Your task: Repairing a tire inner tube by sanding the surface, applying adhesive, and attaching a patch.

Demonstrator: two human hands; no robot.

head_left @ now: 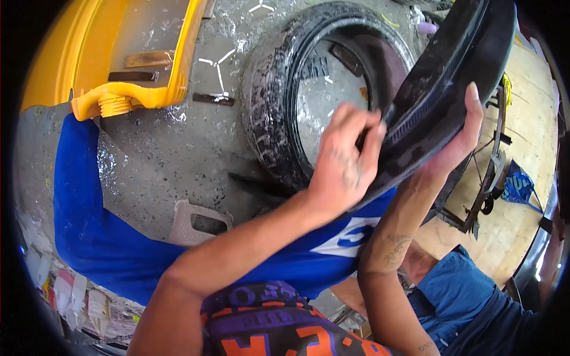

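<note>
Gripping a black tyre (451,77) at its rim, two bare hands are seen at work over a wet concrete floor (172,148). The tyre is held tilted at about two o'clock in the view, its tread turned toward the camera. The right hand (457,142) is spread beneath its lower edge at three o'clock, thumb raised along the sidewall, so that the tyre is cupped in an open-palmed grip. The left hand (344,160) is closed at the centre of the view, fingers pinched tight on the tyre's bead edge; whether something small is held between them cannot be told. A second tyre (279,95), glistening wet, is laid flat on the floor at twelve o'clock, just behind the left hand. A yellow container (107,53) is seen at ten o'clock, and a blue cloth (95,231) is draped from nine o'clock to the centre. Wooden boards (528,148) are seen at three o'clock.
</note>
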